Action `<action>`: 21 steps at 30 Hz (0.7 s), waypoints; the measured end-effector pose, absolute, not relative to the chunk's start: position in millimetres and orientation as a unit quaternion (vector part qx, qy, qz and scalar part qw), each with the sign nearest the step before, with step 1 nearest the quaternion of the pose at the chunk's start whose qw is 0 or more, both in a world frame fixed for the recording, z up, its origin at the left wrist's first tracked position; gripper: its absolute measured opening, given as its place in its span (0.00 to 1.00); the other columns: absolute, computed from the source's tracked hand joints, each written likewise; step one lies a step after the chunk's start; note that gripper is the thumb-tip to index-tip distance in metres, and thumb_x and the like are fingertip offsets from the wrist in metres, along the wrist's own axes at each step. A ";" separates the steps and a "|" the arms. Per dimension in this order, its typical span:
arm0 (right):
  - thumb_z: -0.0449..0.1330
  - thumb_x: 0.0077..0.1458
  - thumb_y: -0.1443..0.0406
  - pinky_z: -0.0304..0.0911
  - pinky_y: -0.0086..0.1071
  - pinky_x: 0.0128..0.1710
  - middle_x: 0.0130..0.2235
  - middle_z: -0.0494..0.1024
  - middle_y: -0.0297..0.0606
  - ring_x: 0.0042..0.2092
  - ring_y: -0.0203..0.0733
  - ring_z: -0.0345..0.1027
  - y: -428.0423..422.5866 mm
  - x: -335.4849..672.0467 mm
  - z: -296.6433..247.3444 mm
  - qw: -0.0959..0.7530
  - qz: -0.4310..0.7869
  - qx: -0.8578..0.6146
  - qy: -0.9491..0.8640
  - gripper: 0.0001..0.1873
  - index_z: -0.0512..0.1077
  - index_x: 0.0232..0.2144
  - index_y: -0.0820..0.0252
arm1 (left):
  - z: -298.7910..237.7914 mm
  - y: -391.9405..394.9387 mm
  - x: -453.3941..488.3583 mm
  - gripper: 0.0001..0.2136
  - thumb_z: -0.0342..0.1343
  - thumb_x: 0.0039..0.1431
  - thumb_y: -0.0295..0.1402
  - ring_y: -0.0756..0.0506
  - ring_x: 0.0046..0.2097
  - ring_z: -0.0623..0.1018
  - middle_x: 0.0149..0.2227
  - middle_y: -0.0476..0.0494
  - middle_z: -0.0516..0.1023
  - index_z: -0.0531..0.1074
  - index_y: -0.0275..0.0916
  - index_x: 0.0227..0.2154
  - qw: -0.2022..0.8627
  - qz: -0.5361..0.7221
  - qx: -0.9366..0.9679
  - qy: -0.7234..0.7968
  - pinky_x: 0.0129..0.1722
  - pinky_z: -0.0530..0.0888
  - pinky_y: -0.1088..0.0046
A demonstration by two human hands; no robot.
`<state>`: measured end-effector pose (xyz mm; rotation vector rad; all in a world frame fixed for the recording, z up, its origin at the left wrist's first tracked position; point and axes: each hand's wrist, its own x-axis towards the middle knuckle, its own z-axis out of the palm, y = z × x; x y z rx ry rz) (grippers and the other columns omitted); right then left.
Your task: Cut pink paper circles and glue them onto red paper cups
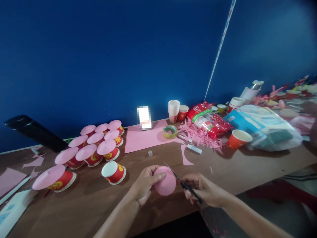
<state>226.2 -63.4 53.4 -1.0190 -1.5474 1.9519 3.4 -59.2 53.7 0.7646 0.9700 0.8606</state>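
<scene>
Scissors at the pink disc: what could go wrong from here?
The scissors might nick the left hand, as its thumb lies on the disc near the blades. Held at one side only, the disc could flex and a cut wander. The left hand might also bump the open cup to its left.

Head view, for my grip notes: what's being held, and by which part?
Left hand: pink disc, by its upper-left edge. Right hand: scissors, by the black handles.

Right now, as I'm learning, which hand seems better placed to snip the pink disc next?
Probably the right hand: it holds the scissors by the edge of the pink disc, which the left hand grips.
</scene>
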 end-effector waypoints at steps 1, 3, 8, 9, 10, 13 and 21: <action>0.61 0.46 0.64 0.55 0.21 0.20 0.23 0.68 0.29 0.21 0.27 0.60 -63.5 226.2 53.8 0.223 0.707 -0.371 -0.559 0.11 0.70 0.33 0.65 | 53.6 -59.2 3.2 0.13 0.63 0.45 0.33 0.53 0.28 0.69 0.29 0.44 0.73 0.73 0.31 0.33 0.729 0.390 0.347 0.443 0.27 0.64 0.79; 0.61 0.45 0.64 0.55 0.21 0.20 0.23 0.68 0.29 0.21 0.27 0.60 -63.7 226.0 54.8 0.222 0.709 -0.371 -0.557 0.12 0.70 0.34 0.65 | 53.3 -59.5 2.9 0.13 0.63 0.45 0.33 0.53 0.28 0.69 0.29 0.44 0.73 0.72 0.31 0.34 0.729 0.389 0.346 0.445 0.27 0.64 0.79; 0.62 0.45 0.64 0.56 0.21 0.20 0.22 0.68 0.29 0.21 0.27 0.60 -64.6 224.6 58.5 0.226 0.711 -0.374 -0.550 0.12 0.71 0.34 0.65 | 53.8 -59.8 3.1 0.13 0.63 0.45 0.33 0.53 0.28 0.69 0.29 0.44 0.73 0.73 0.31 0.33 0.732 0.386 0.345 0.443 0.27 0.64 0.78; 0.61 0.45 0.64 0.56 0.21 0.20 0.22 0.68 0.29 0.21 0.27 0.60 -64.8 224.4 59.1 0.224 0.711 -0.377 -0.550 0.12 0.71 0.34 0.65 | 54.1 -59.6 3.3 0.13 0.63 0.45 0.33 0.53 0.28 0.69 0.29 0.44 0.73 0.73 0.31 0.33 0.733 0.387 0.344 0.442 0.28 0.64 0.78; 0.61 0.45 0.63 0.56 0.21 0.20 0.22 0.68 0.29 0.21 0.27 0.59 -64.9 224.2 59.4 0.223 0.710 -0.379 -0.550 0.12 0.71 0.34 0.65 | 54.3 -59.3 3.4 0.13 0.63 0.45 0.33 0.53 0.28 0.69 0.29 0.44 0.73 0.73 0.31 0.33 0.733 0.387 0.343 0.441 0.28 0.64 0.78; 0.61 0.45 0.63 0.56 0.20 0.20 0.23 0.67 0.29 0.22 0.27 0.60 -65.3 224.4 59.1 0.221 0.713 -0.380 -0.546 0.13 0.71 0.34 0.64 | 54.6 -58.4 3.6 0.13 0.63 0.44 0.34 0.53 0.28 0.69 0.29 0.44 0.73 0.73 0.31 0.33 0.732 0.383 0.345 0.446 0.27 0.64 0.78; 0.61 0.45 0.64 0.54 0.18 0.18 0.24 0.68 0.30 0.21 0.25 0.59 -66.4 224.2 60.4 0.210 0.718 -0.395 -0.534 0.12 0.71 0.35 0.64 | 57.2 -59.5 3.2 0.14 0.63 0.45 0.34 0.53 0.28 0.69 0.29 0.43 0.73 0.73 0.31 0.34 0.731 0.384 0.353 0.441 0.28 0.64 0.79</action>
